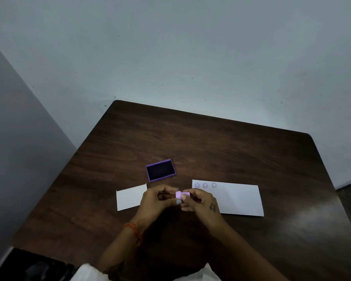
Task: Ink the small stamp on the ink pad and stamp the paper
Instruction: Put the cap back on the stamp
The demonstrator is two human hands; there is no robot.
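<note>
A small pink stamp (181,194) is held between both hands just above the dark wooden table (231,147). My left hand (157,201) grips its left end and my right hand (201,202) grips its right end, fingertips meeting over it. The open purple ink pad (161,170) with a dark pad surface lies a little beyond my hands. A white paper sheet (237,199) lies to the right, partly under my right hand, with three faint round purple stamp marks (205,185) along its top left edge.
A smaller white paper piece (129,197) lies left of my hands, partly covered by my left hand. An orange thread band circles my left wrist (132,230). Grey walls stand behind and to the left of the table.
</note>
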